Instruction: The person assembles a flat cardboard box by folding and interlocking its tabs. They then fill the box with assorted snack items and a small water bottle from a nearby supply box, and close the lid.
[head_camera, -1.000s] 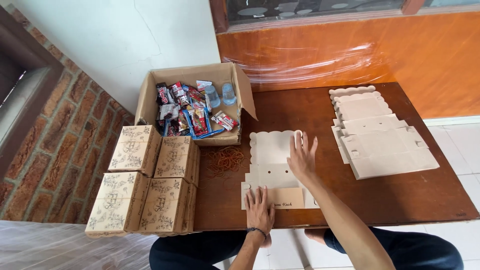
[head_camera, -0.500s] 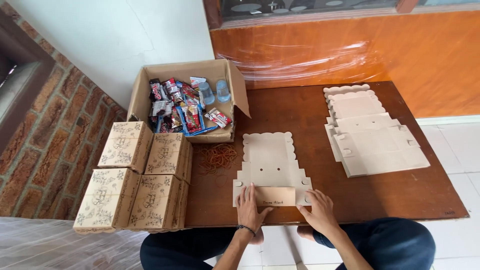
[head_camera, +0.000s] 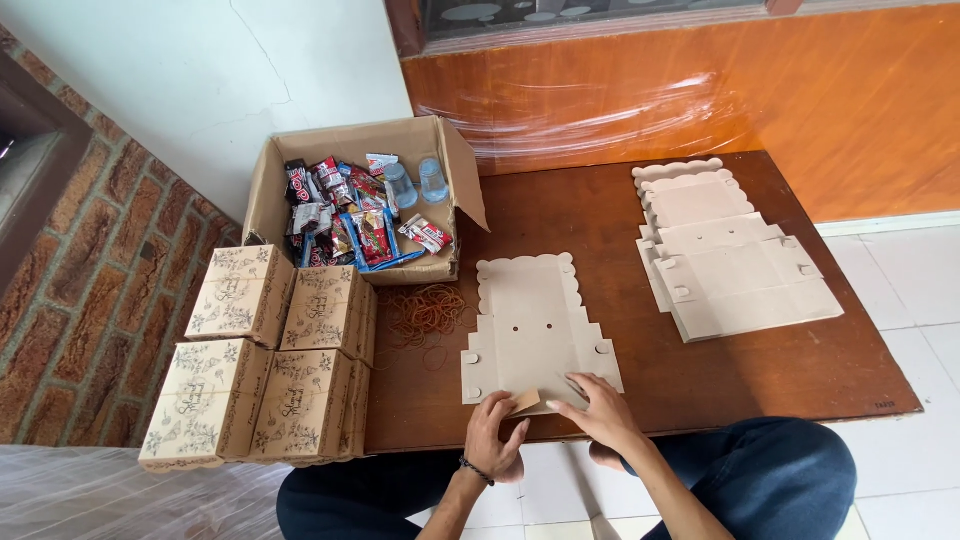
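Note:
A flat, unfolded cardboard box blank (head_camera: 535, 325) with scalloped edges lies on the dark wooden table (head_camera: 700, 370) in front of me. My left hand (head_camera: 492, 437) pinches the blank's near flap at the table's front edge and lifts it a little. My right hand (head_camera: 600, 410) rests spread on the blank's near right corner, pressing it down. A dark bracelet sits on my left wrist.
A stack of more flat blanks (head_camera: 725, 255) lies at the right. Loose rubber bands (head_camera: 425, 312) lie left of the blank. An open carton of snack packets and water cups (head_camera: 365, 205) stands behind them. Several decorated assembled boxes (head_camera: 265, 355) sit at the left edge.
My right hand came back from the far end of the blank to its near edge. Both hands now work the near flap, which is partly raised. The camera view shifted slightly.

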